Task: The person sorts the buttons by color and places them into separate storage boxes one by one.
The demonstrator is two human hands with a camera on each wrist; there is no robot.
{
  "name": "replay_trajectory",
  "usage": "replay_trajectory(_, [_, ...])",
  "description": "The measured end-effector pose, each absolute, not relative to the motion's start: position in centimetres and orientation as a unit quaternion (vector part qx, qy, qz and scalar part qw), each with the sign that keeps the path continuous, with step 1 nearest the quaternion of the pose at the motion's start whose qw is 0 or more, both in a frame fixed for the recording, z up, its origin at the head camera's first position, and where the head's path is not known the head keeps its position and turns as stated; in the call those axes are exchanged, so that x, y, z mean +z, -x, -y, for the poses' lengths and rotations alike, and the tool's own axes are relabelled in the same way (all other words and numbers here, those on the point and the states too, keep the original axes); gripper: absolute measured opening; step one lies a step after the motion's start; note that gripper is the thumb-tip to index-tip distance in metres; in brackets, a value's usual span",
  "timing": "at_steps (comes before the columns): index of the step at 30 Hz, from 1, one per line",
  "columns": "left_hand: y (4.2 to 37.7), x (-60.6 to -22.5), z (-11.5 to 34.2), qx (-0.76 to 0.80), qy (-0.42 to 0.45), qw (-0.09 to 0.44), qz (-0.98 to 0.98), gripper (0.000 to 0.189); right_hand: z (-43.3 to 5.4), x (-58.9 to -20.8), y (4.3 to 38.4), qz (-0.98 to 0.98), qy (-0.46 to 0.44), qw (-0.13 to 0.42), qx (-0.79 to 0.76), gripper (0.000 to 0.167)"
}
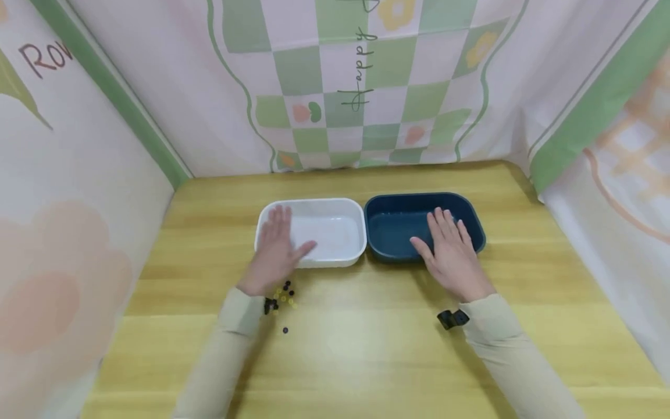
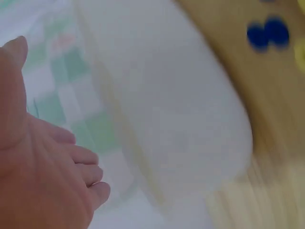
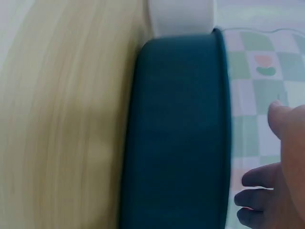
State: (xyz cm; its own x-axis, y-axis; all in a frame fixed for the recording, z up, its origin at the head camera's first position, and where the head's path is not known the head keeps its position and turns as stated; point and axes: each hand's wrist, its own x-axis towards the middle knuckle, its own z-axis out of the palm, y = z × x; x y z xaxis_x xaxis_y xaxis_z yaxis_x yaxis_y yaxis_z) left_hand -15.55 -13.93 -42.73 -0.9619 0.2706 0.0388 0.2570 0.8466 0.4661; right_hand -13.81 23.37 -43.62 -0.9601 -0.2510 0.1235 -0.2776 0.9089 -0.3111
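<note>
A white rectangular tray (image 1: 335, 233) and a dark blue tray (image 1: 392, 230) stand side by side on the table. My left hand (image 1: 277, 244), fingers extended and thumb spread, hovers over the left part of the white tray, its palm showing in the left wrist view. Over the right part of the blue tray my right hand (image 1: 451, 253) is held the same way, with nothing in its grasp. Small dark blue and yellow round pieces (image 1: 284, 299) lie scattered near the left wrist, partly hidden by the sleeve. Two blue pieces (image 2: 268, 34) show blurred in the left wrist view.
The wooden table (image 1: 361, 349) ends at the back against a patterned curtain (image 1: 366, 87), with more fabric at both sides. One dark piece (image 1: 285, 330) lies apart, closer to the front. A black wrist camera (image 1: 453, 319) hangs at the right sleeve.
</note>
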Motion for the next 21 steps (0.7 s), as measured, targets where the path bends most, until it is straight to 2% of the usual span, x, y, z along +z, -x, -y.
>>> replay_trajectory(2, [16.2,-42.6,16.0,0.291,-0.110,0.014,-0.950,0.098,-22.5,-43.1,13.5,0.972,-0.137,0.054,0.184,0.075])
replay_trajectory(5, [16.8,-43.4,19.0,0.356,-0.082,0.027,-0.930,0.105,-20.8,-42.7,12.6,0.955,-0.145,0.112,0.235,0.066])
replay_trajectory(9, [17.3,-45.2,21.5,0.419,-0.067,0.078,-0.902,0.125,-17.7,-43.1,11.3,0.907,-0.199,0.215,0.304,0.042])
replay_trajectory(11, [17.6,-45.9,22.0,0.442,-0.061,0.098,-0.890,0.130,-15.9,-43.3,10.8,0.890,-0.235,0.232,0.314,0.034])
replay_trajectory(13, [18.1,-46.5,22.0,0.480,-0.048,0.109,-0.869,0.128,-14.2,-43.5,10.5,0.887,-0.265,0.216,0.310,0.029])
replay_trajectory(19, [19.8,-47.3,21.5,0.529,-0.008,0.117,-0.841,0.121,-8.8,-44.9,9.9,0.915,-0.329,0.073,0.222,0.027])
replay_trajectory(21, [20.1,-47.5,21.5,0.532,-0.002,0.117,-0.838,0.120,-7.1,-45.6,10.0,0.916,-0.353,0.044,0.187,0.028])
